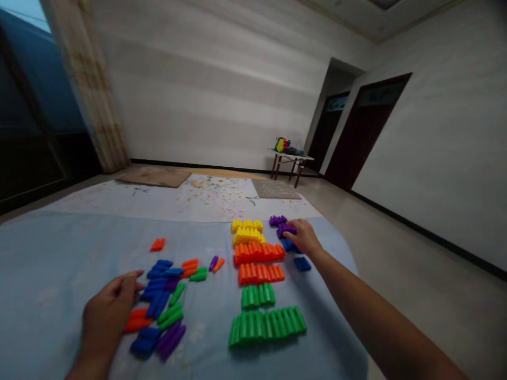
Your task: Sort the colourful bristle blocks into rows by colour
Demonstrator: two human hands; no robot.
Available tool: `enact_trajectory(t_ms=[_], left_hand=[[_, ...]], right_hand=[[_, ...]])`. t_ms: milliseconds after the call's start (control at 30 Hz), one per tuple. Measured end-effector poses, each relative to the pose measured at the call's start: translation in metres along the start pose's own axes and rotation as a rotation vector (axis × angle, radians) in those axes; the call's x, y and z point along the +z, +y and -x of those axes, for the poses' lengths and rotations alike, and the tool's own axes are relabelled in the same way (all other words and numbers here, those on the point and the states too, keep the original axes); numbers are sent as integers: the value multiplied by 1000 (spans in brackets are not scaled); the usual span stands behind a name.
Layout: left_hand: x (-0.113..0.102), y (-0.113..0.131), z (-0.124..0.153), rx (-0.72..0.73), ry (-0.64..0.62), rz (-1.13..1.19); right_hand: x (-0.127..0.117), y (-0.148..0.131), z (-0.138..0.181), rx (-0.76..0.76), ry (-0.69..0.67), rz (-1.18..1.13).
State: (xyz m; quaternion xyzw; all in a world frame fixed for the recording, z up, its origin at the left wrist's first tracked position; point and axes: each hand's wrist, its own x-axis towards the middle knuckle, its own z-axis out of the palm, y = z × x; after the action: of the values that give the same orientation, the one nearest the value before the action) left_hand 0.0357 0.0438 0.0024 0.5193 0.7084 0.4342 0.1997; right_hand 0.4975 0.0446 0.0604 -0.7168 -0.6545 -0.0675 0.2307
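Observation:
My right hand (303, 236) reaches to the far right of the rows, its thumb and fingers closed around short purple plastic tubes (285, 230). Another purple cluster (278, 220) lies just beyond it, and blue tubes (302, 264) lie below. My left hand (113, 303) rests at the left with fingers bent and a little apart, holding nothing visible. Beside its fingertips is a loose pile of blue tubes (156, 287), with green tubes (171, 315), orange tubes (138, 320) and purple tubes (171, 340) mixed in.
Yellow rows (249, 235), orange rows (259, 254) and green rows (268, 327) stand in the middle of the blue sheet (209, 327). An orange cluster (158, 244) lies apart at left. Mats lie farther back; a small table (293, 155) stands by the wall.

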Motion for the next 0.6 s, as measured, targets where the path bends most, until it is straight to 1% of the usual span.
enact_trajectory(t_ms=[67, 133, 200, 300, 367, 467, 533, 600], left_hand=[[-1, 8, 5, -64, -33, 76], [1, 10, 7, -75, -26, 99], [2, 7, 7, -75, -11, 137], [4, 4, 8, -67, -3, 190], [4, 4, 9, -58, -2, 198], [3, 6, 10, -42, 6, 208], [3, 7, 10, -34, 11, 215], [4, 8, 11, -30, 15, 222]], right_hand=[[0, -20, 10, -130, 7, -87], [0, -47, 20, -256, -25, -162], [-2, -79, 29, -369, -90, -222], [-2, -130, 38, -520, -241, -282], [0, -160, 41, -601, -349, -276], [7, -197, 45, -665, -483, -179], [11, -216, 52, -712, -531, -140], [13, -233, 63, -784, -558, -164]])
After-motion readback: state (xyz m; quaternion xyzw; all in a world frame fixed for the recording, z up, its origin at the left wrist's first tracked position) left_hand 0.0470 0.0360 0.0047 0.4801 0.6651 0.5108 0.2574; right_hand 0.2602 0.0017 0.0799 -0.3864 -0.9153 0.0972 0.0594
